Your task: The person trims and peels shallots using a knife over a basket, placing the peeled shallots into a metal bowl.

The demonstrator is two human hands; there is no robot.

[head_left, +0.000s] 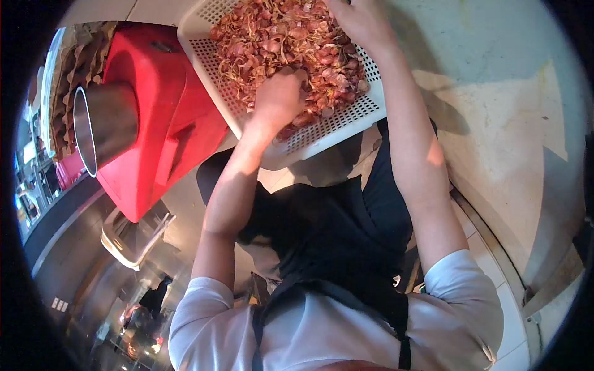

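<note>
A white perforated plastic basket (328, 134) sits tilted in front of me at the top of the view. It holds a heap of small reddish shallots (272, 37) with loose papery skins. My left hand (281, 96) presses into the near part of the heap, fingers curled down; whatever they grip is hidden. Over the basket's far right side, my right hand (364, 23) reaches in from the right. The top of the frame cuts off part of its fingers, so their grip does not show.
Left of the basket stands a red plastic stool or bin (151, 93), with a metal cup (111, 123) lying against it. Brown egg trays (77, 80) are stacked behind. A pale wall or panel (495, 123) rises close on my right. A white-rimmed container (133, 238) lies lower left.
</note>
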